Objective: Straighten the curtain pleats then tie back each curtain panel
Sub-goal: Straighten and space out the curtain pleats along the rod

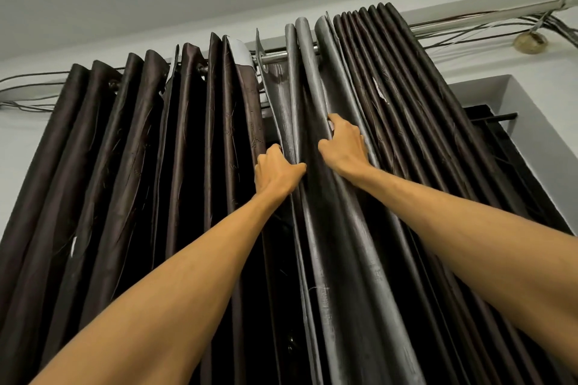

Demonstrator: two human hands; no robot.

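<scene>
A dark brown left curtain panel [131, 147] hangs in loose, uneven pleats from a metal rod [275, 57]. The right curtain panel [403, 97] is bunched in tight pleats, and its inner pleats show a grey backing [341, 228]. Both arms reach up to the middle. My left hand [276, 170] grips a grey pleat edge at the panel's inner side. My right hand [342, 144] grips the neighbouring grey pleat a little higher, fingers curled round its fold.
Loose cables [500, 25] run along the wall above the rod and off to the right, more cables [28, 87] on the left. A white window recess [513, 97] with a dark window frame [491, 119] shows at the right. The ceiling is close overhead.
</scene>
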